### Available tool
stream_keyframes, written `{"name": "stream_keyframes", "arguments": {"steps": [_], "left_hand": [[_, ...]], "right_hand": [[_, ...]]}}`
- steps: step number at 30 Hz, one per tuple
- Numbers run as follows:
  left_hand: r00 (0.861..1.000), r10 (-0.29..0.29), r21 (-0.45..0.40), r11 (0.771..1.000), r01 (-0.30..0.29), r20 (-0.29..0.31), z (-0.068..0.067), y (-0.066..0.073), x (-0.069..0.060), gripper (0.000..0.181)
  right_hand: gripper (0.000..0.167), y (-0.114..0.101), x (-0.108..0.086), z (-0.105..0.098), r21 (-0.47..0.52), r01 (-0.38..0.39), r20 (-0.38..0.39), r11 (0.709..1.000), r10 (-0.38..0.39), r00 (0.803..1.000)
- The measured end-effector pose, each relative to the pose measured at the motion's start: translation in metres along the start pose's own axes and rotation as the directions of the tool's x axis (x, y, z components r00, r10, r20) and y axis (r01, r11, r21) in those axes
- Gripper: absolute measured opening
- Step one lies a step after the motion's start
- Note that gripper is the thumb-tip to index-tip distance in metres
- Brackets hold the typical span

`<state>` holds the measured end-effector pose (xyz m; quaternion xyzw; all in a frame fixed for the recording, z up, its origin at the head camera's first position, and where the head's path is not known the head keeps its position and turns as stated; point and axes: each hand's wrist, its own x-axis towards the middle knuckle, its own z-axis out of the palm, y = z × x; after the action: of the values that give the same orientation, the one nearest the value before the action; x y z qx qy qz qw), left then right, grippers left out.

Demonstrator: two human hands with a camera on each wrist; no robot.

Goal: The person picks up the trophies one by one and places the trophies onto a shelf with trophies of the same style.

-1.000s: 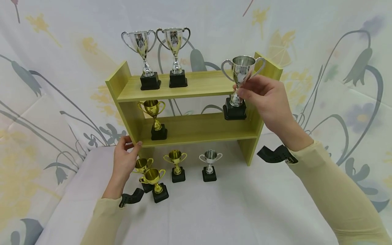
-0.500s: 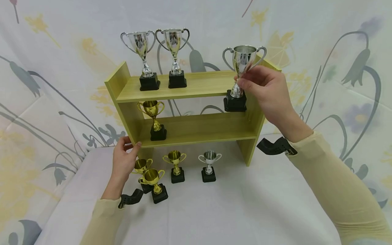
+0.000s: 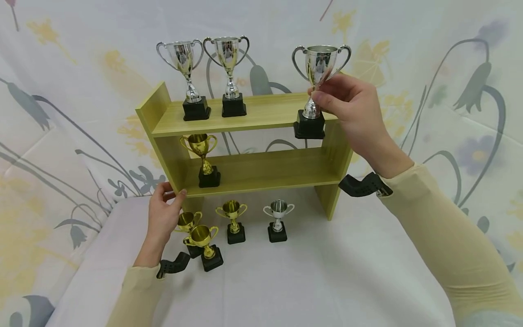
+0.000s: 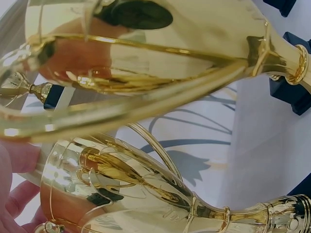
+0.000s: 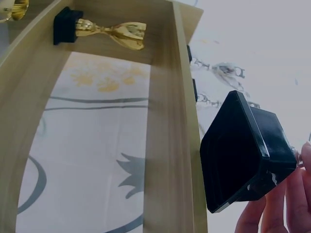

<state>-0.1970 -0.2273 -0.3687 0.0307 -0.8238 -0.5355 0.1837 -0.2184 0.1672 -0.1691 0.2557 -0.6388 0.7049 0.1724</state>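
My right hand pinches a silver trophy by its stem, upright, in front of the wooden shelf's top board at the right. Its black base shows from below in the right wrist view. My left hand touches the shelf's left side panel, thumb at the front edge. Two silver trophies stand on the top board at the left. A gold trophy stands on the middle board. Below my left hand, two gold trophies stand close together; they loom large in the left wrist view.
On the white cloth, under the shelf's front, stand another gold trophy and a small silver trophy. A flower-patterned cloth hangs behind the shelf.
My right hand has raised the silver trophy from in front of the middle opening to about the top board's height. My left hand keeps its place on the side panel.
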Motion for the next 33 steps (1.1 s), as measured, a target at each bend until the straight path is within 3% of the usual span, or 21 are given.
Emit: {"name": "stream_keyframes", "arguments": {"steps": [17,33], "left_hand": [[1.0,0.004,0.004,1.0,-0.004,-0.005,0.001,-0.003,0.001,0.043],[1.0,0.012,0.008,1.0,-0.012,-0.012,0.0,-0.004,0.002,0.041]], "right_hand": [[0.014,-0.003,0.008,0.009,0.002,0.024,0.007,1.0,-0.024,1.0],[0.02,-0.001,0.026,0.017,0.011,-0.001,0.0,1.0,0.001,1.0]]}}
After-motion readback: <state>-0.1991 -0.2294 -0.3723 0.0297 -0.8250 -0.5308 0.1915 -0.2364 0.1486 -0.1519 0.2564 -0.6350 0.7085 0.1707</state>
